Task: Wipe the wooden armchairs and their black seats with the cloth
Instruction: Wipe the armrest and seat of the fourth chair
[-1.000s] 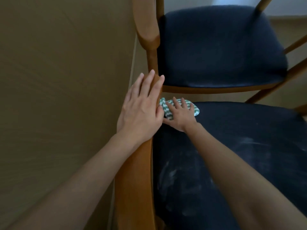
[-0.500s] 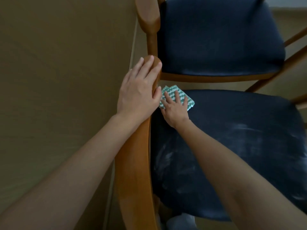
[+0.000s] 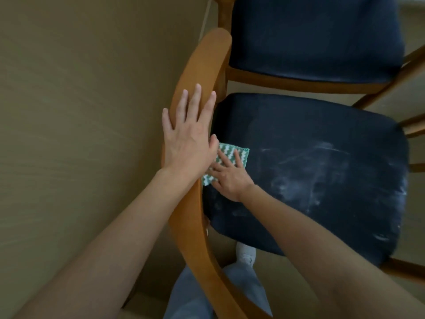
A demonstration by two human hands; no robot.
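Right grip is pressing flat, fingers spread & straight, curling round nothing, pinning the green-white cloth onto the near black seat just beside the armrest. Left grip is lying released too, palm & straight fingers resting on top of the armrest, prob. bracing the chair. Step in hand, as I'm reading it: wiping the seat strip nearest the armrest. To do it well, pressure should be going thru the whole palm so the cloth isn't bunching, w/ overlapping strokes running away from the armrest toward the pale dusty smears, which are sitting well apart from the armrest. Refolding to a clean face may be worth it, since the risk is just spreading dust. The second seat, beyond the armrest's tip, is showing faint marks along its front edge, so it's prob. not done yet.
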